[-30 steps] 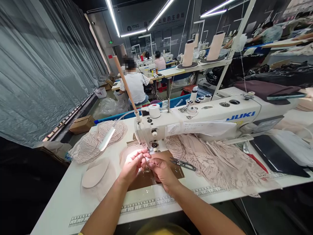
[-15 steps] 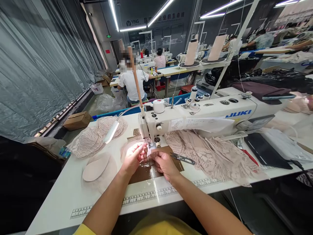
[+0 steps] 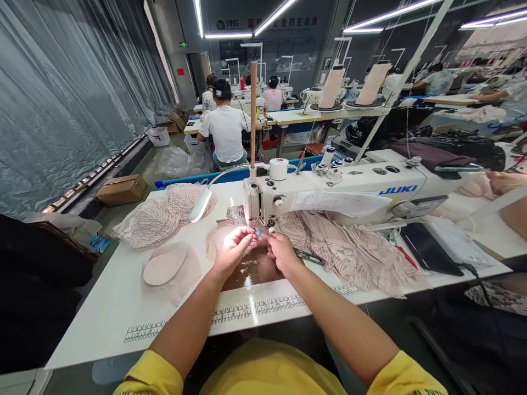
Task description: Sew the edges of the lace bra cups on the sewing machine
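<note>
My left hand [image 3: 233, 248] and my right hand [image 3: 280, 252] are both pinched together just below the needle of the white JUKI sewing machine [image 3: 349, 189]. Between the fingertips they hold a small pale piece [image 3: 259, 233], too small to name. Under them lies a brown plate area [image 3: 251, 271] of the table. A lamp on a bent neck [image 3: 201, 205] lights my left hand brightly.
Lace pieces [image 3: 162, 214] lie heaped at the left, flat beige pads [image 3: 164, 267] in front of them. More pink lace [image 3: 354, 252] spreads at the right, with snips [image 3: 309, 256] beside my right hand. Other people sit at machines behind. A ruler strip [image 3: 230, 314] runs along the table's near edge.
The head camera has pulled back and shifted, so more of the table's near edge and my yellow sleeves show. Both hands stay pinched under the needle, slightly raised.
</note>
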### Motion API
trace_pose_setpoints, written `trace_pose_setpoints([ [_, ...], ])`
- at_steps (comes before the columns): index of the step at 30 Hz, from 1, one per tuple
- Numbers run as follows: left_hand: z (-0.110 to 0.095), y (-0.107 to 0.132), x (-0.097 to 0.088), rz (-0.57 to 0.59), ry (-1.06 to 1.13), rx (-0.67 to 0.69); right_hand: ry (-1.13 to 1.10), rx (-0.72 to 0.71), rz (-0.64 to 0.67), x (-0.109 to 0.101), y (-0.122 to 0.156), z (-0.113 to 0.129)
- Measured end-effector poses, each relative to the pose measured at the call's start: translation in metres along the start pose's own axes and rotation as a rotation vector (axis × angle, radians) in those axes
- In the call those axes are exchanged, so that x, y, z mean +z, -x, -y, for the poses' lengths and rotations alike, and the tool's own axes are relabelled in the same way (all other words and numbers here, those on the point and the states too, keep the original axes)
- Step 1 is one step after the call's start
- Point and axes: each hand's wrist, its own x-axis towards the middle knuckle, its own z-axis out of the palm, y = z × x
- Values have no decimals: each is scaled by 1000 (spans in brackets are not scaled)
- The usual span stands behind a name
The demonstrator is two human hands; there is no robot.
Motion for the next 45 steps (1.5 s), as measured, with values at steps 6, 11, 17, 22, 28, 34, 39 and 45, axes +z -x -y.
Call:
trace_pose_setpoints([
  [6, 7, -3, -2, -6, -52, 71, -92, -7, -72, 14, -7, 0],
  [11, 7, -2, 1, -18, -65, 74, -188, 13, -107, 19, -9, -2],
  [17, 12, 0, 10, 11, -91, 112, -302, 54, -107, 26, -9, -6],
  [22, 15, -1, 12, 17, -166, 207, -341, 88, -74, 34, -15, -16],
  [28, 20, -4, 7, 22, -237, 186, -282, 169, -7, 39, -30, -23],
  [34, 16, -7, -1, 81, -321, 202, -207, 216, 12, 36, -35, -19],
  [39, 15, -7, -8, -51, -286, 230, -153, 220, -26, 34, -32, -14],
  [45, 12, -5, -9, -126, -299, 240, -82, 163, -81, 35, -24, -11],
])
